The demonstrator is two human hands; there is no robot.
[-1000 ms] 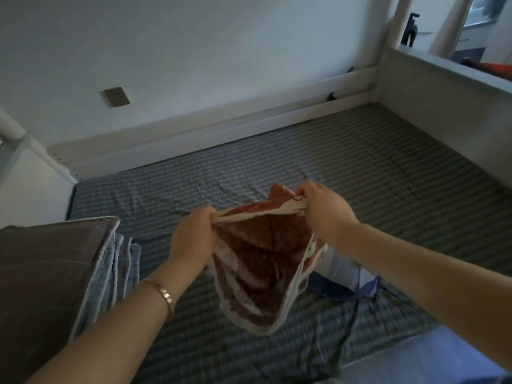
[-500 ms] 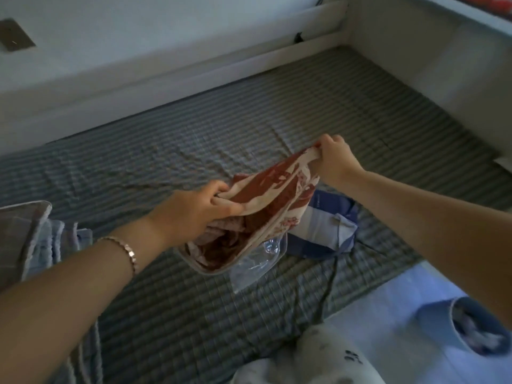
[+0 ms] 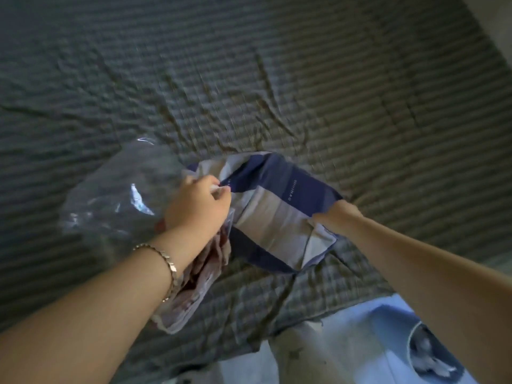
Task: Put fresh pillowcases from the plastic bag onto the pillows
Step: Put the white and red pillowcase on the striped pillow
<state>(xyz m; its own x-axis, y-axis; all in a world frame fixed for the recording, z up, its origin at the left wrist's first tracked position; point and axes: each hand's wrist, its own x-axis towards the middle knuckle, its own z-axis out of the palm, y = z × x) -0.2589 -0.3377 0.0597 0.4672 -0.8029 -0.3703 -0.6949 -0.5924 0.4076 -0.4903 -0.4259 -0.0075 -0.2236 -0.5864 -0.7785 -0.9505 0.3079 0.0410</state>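
pinching blue pillowcase (image 3: 277, 214) in left hand (image 3: 198, 207), gripping it in right hand (image 3: 336, 217), near front edge of bed (image 3: 360, 79).

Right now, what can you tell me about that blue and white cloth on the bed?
The blue and white cloth is soft fabric in broad navy and pale stripes, with small printed lettering too blurred to read. It lies crumpled and partly folded on the grey striped sheet. The left hand pinches one edge, and the right hand grips the opposite edge.
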